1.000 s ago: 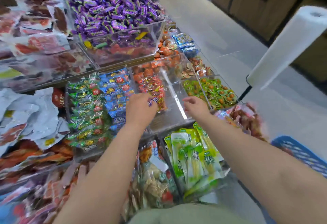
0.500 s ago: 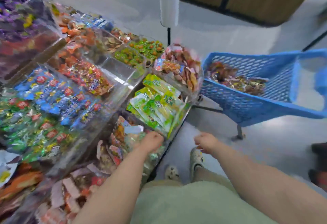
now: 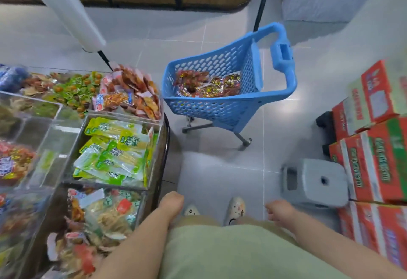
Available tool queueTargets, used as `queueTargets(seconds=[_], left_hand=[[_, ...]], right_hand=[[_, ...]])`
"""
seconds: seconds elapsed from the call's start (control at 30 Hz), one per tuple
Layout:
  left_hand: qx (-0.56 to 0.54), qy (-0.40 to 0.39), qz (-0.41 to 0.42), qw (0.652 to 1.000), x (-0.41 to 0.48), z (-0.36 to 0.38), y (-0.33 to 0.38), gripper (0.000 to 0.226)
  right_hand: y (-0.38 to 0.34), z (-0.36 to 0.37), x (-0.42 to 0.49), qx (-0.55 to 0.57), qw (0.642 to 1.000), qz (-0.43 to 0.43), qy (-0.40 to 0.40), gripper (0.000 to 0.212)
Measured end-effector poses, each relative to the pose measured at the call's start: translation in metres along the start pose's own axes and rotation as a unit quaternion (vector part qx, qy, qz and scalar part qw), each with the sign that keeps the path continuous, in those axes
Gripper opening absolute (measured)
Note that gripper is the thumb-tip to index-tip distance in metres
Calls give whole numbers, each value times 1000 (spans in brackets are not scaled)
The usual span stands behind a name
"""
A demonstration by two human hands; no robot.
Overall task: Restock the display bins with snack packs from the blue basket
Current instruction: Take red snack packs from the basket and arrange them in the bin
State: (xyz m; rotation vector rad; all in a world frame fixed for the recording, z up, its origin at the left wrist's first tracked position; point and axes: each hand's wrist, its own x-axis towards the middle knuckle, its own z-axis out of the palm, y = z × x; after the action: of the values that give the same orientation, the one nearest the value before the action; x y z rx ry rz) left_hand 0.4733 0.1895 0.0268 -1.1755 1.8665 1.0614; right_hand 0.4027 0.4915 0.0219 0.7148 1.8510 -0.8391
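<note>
Our left hand hangs low beside the edge of the counter. Its fingers are folded under and out of sight, so we cannot tell how they lie. Our right hand hangs apart from it, and its fingers are loosely curled and hold nothing. Between the two hands we see our patterned shoes on the grey tiled floor.

The blue basket, a small wheeled cart, stands on the floor well ahead of both sets of fingers. The snack packs, red and gold, lie in its bottom.

The clear display bins sit to the left of the left fingers. The nearest one, just beside the left hand, holds pale and red packets. The one ahead of it holds green packs. A heap of orange-red packs fills the bin beyond that, next to the basket.

To the right of the right fingers stands a grey step stool. Stacked red and green cartons rise just behind it.
</note>
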Motion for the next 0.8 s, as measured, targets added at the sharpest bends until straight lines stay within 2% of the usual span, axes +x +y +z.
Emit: queueTargets(seconds=[0.13,0.23,0.37,0.43,0.6,0.7,0.8], left_hand=[[23,-31,61,997,-7,38,39,30],[41,-20,74,996,-4,44,61,28],[-83,-12,11,996,12,34,85,20],[-126,-20,-25,992,21,29,95,18],[-44,-30,-19,998,56,8,134,19],[-14,-46,-5,999,79,-15,166,21],[13,-60,21,998,104,-47,203,22]], right_hand=[[0,-35,13,23,1000,18,12,24],[-9,-50,21,52,998,32,2,30],[-31,-55,29,139,989,48,-17,12],[-50,-57,37,136,990,33,-28,6],[-94,-59,58,126,991,40,-31,4],[-134,-55,67,143,988,51,-18,10],[-194,-49,76,144,989,26,-11,17]])
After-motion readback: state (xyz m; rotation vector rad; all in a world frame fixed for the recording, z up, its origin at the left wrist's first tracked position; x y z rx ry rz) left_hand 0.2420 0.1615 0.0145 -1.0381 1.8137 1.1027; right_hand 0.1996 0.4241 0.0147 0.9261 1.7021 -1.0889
